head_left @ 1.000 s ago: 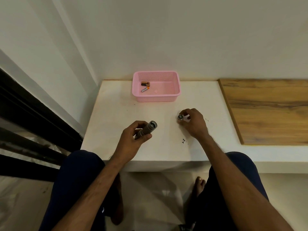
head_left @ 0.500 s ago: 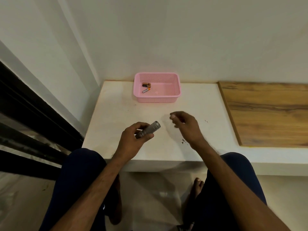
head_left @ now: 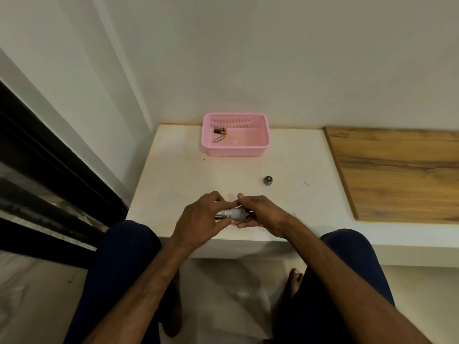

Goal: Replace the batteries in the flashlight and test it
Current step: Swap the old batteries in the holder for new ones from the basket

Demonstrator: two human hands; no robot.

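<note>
A small silver flashlight (head_left: 229, 214) lies level between both hands near the white table's front edge. My left hand (head_left: 201, 219) grips its left part. My right hand (head_left: 260, 212) closes over its right end, which is hidden by the fingers. The flashlight's round metal end cap (head_left: 267, 180) stands alone on the table, up and to the right of my hands. A pink basket (head_left: 263, 147) at the back of the table holds two batteries: a black and copper one (head_left: 220, 130) and a silver and orange one (head_left: 219, 138).
The white table (head_left: 178, 180) meets a wall at the back. A wooden board (head_left: 397, 175) covers the surface to the right. A dark frame runs along the left side. My knees and bare feet are below the table's front edge.
My right hand left the end cap on the table and came left to the flashlight. My left hand drew the flashlight nearer the front edge. The camera tilted.
</note>
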